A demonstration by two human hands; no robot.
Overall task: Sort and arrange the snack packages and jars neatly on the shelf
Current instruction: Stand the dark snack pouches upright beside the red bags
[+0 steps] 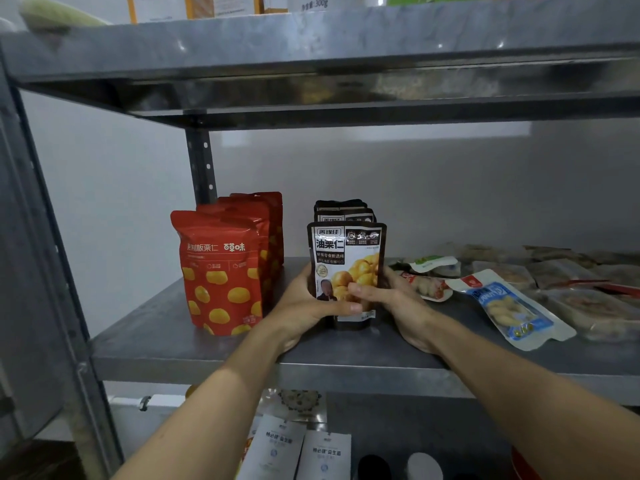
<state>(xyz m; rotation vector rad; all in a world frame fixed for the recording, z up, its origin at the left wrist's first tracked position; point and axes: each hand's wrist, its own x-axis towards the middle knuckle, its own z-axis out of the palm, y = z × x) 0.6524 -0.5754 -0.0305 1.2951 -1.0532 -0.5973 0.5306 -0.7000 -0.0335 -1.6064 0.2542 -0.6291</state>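
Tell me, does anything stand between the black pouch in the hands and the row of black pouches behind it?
Nothing visible does. The left hand and right hand grip the black pouch, upright just before the matching row. The red pouches stand to its left, the loose packets lie to its right.

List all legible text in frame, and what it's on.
"善缘佳", "油栗仁": front black chestnut pouch
"板栗仁": front red chestnut pouch
"300g": white package on the top shelf
"益生菌": white sachets on the lower shelf
Blue packet and all fine print: too blurred to read.
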